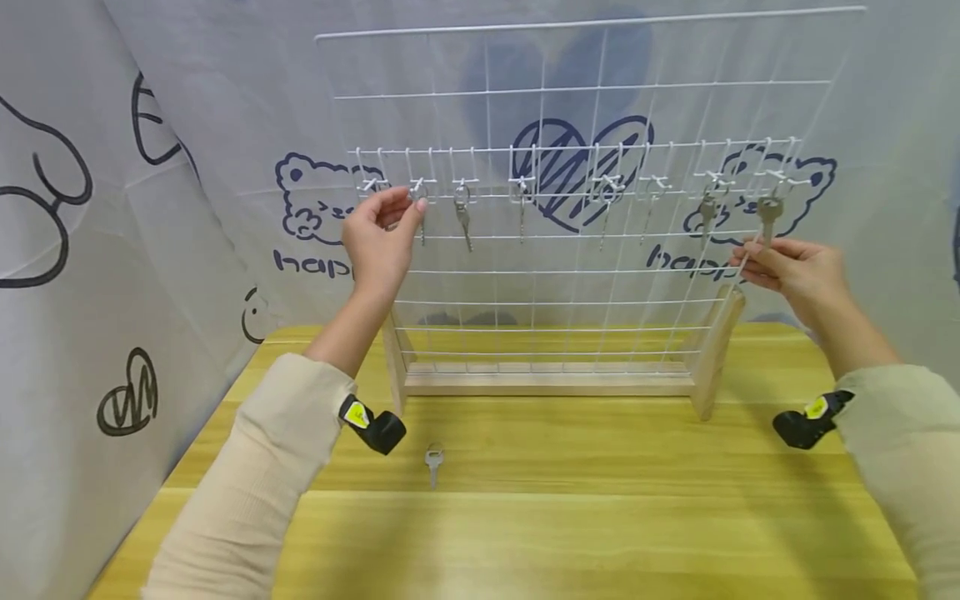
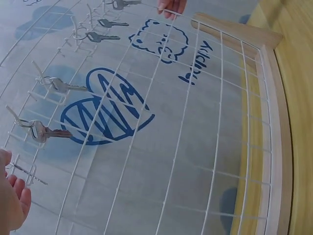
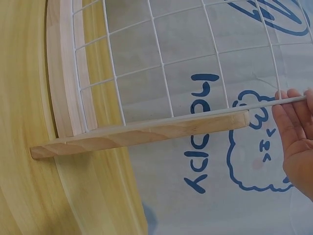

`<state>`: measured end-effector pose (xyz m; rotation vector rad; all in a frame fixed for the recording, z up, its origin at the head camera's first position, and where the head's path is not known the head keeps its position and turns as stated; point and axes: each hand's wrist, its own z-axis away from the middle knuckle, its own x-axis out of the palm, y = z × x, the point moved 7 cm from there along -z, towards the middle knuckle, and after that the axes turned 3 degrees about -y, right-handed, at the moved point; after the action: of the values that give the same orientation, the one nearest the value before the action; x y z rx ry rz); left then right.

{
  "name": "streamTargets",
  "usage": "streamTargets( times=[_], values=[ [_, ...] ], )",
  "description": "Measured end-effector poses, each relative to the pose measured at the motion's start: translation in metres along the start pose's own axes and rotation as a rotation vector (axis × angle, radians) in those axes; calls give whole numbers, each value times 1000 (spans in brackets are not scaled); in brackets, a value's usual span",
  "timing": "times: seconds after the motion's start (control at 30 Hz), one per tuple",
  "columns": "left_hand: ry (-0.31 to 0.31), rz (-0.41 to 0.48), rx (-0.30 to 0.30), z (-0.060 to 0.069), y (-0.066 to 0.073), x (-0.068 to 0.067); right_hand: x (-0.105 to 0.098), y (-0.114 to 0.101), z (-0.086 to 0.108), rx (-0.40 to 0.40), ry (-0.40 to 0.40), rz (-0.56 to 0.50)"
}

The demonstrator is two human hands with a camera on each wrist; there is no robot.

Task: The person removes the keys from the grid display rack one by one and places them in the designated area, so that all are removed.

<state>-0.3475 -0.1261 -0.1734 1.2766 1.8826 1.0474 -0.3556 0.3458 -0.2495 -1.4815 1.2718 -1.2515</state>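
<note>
My left hand [image 1: 381, 242] is raised at the rack's left side, its thumb and fingertips apart around a key [image 1: 423, 227] hanging from a hook. In the left wrist view, my left hand [image 2: 13, 198] is beside that thin key [image 2: 30, 174], seen edge-on; contact is unclear. My right hand [image 1: 806, 271] pinches the right edge wire of the white grid rack [image 1: 533, 271], just below a hanging key [image 1: 768, 218]. The right wrist view shows my right hand [image 3: 297, 134] with fingertips on that wire [image 3: 261, 104]. Several other keys hang from the hook row.
A loose key [image 1: 433, 467] with a ring lies on the yellow wooden table [image 1: 570, 533], in front of the rack. The rack stands on a wooden base [image 1: 547, 384]. A printed cloth [image 1: 225, 67] hangs behind and at the left.
</note>
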Motion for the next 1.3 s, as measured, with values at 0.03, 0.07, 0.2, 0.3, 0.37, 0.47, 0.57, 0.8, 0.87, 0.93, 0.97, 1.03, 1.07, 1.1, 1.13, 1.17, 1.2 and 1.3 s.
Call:
streamTargets(
  times=[0.03, 0.07, 0.2, 0.3, 0.37, 0.47, 0.57, 0.8, 0.87, 0.93, 0.97, 1.03, 1.07, 1.1, 1.13, 1.17, 1.2, 1.3],
  values=[
    [6, 1, -10, 0, 0, 0, 0, 0, 0, 2, -2, 1],
    [9, 2, -18, -1, 0, 1, 0, 0, 0, 6, 0, 6],
    [10, 14, -65, -2, 0, 2, -1, 0, 1, 22, 16, 23],
    [17, 33, -105, -3, -1, 3, -1, 0, 1, 20, 18, 25],
    [26, 44, -127, -4, -2, 3, 0, 0, 1, 12, 15, 18],
    [39, 83, -158, -5, -3, 3, 1, 0, 0, 5, 9, 5],
    [45, 134, -192, -6, -4, 3, 1, 0, -1, 5, 5, 0],
    [23, 156, -240, -8, -5, 2, -2, 0, -3, 3, -11, 10],
    [11, 171, -247, -7, -6, 0, -1, 1, -5, 3, -31, 2],
    [-10, 175, -247, -8, -7, -1, 0, 1, -5, -3, -49, -5],
    [-20, 182, -247, -8, -7, -1, 0, 1, -6, -9, -57, -8],
    [-39, 198, -247, -8, -7, -3, 0, 1, -6, -19, -66, -10],
    [-47, 197, -246, -8, -7, -4, 1, 2, -6, -18, -67, -9],
    [-50, 193, -244, -9, -6, -6, 1, 2, -7, -18, -69, -13],
    [-52, 199, -243, -9, -6, -6, 1, 2, -7, -16, -67, -12],
    [-56, 196, -242, -8, -5, -6, 1, 2, -6, -15, -67, -13],
    [-58, 194, -242, -8, -5, -6, 0, 2, -6, -12, -67, -17],
    [-64, 202, -240, -9, -2, -6, 0, 0, -6, -24, -72, -25]
  ],
)
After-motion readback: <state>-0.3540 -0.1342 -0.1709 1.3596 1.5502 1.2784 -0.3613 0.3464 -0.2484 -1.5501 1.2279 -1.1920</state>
